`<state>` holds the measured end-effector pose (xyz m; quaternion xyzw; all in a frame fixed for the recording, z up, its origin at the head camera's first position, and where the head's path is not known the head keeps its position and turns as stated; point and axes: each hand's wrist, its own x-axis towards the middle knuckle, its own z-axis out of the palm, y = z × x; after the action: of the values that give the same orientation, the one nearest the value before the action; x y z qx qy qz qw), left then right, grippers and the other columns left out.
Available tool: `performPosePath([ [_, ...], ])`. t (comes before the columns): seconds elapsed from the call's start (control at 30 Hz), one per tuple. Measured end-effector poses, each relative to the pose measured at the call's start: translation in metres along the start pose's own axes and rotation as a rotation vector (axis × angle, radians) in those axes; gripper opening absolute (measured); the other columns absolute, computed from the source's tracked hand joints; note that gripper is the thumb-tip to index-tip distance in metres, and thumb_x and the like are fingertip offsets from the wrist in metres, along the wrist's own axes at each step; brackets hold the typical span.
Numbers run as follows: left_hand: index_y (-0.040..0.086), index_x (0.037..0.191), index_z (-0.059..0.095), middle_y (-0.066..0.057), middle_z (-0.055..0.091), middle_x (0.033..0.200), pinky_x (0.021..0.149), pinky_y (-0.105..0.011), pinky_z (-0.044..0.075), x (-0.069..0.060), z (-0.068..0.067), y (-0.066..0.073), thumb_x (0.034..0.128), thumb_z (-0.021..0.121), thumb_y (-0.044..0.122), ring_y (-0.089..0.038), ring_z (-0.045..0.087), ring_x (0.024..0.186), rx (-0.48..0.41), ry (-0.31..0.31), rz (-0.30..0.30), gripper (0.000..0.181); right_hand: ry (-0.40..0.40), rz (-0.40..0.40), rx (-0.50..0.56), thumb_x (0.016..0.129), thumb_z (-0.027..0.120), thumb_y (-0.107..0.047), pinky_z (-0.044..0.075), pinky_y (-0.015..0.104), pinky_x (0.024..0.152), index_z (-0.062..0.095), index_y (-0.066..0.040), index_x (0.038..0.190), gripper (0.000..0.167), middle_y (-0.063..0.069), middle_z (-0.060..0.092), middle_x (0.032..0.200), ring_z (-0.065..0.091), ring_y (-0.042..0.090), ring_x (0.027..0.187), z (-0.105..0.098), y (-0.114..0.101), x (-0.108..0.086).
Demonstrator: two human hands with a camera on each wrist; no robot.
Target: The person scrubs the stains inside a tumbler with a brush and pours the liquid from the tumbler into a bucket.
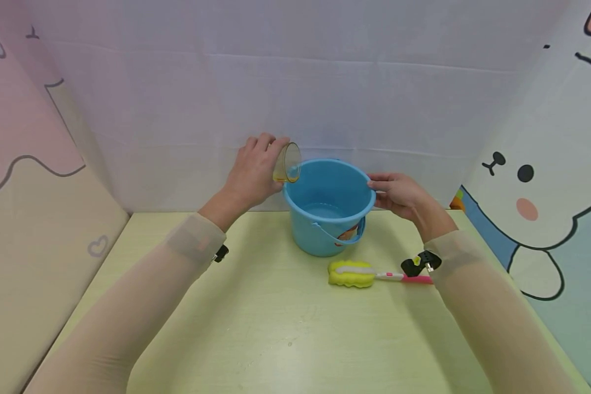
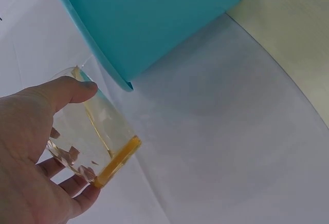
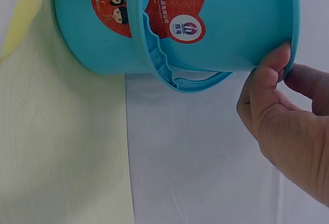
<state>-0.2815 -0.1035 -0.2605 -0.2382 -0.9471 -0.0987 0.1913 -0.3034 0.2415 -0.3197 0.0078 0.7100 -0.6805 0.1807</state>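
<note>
My left hand (image 1: pixel 256 168) grips an amber-tinted clear glass (image 1: pixel 288 163), tipped with its mouth toward a blue bucket (image 1: pixel 332 205). In the left wrist view, thumb and fingers wrap the glass (image 2: pixel 97 126), whose thick amber base shows. The glass is at the bucket's left rim; whether they touch I cannot tell. On the opposite side, my right hand (image 1: pixel 399 196) pinches the bucket's rim between thumb and fingers. A little clear liquid seems to lie on the bucket floor. Its handle (image 3: pixel 154 54) hangs down over a red sticker (image 3: pixel 180 8).
A brush with a yellow sponge head (image 1: pixel 351 274) and a pink-and-white handle lies on the pale wooden table (image 1: pixel 256 334), in front of the bucket. White cloth (image 1: pixel 325 98) hangs close behind. Cartoon-printed sheets (image 1: pixel 527 175) stand along both sides.
</note>
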Motion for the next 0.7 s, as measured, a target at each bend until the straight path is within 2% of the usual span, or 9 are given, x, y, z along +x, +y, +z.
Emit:
performPosePath([
  [0.27, 0.012, 0.158, 0.045, -0.015, 0.050, 0.146, 0.110, -0.057, 0.042, -0.0001, 0.0003, 0.0001, 0.0830, 0.093, 0.019, -0.040, 0.043, 0.134, -0.003, -0.004, -0.003, 0.090, -0.015, -0.007, 0.005, 0.113, 0.052, -0.016, 0.060, 0.028, 0.087, 0.031, 0.002, 0.164, 0.058, 0.022, 0.044, 0.154, 0.068, 0.021, 0.107, -0.0014, 0.0016, 0.0011],
  [0.7, 0.011, 0.158, 0.045, -0.016, 0.050, 0.145, 0.108, -0.058, 0.043, -0.0006, 0.0020, -0.0025, 0.0816, 0.094, 0.018, -0.040, 0.043, 0.133, 0.007, 0.004, 0.017, 0.090, -0.017, -0.011, 0.006, 0.113, 0.052, -0.016, 0.060, 0.027, 0.087, 0.031, 0.003, 0.164, 0.058, 0.022, 0.046, 0.152, 0.069, 0.019, 0.103, -0.0012, 0.0016, 0.0010],
])
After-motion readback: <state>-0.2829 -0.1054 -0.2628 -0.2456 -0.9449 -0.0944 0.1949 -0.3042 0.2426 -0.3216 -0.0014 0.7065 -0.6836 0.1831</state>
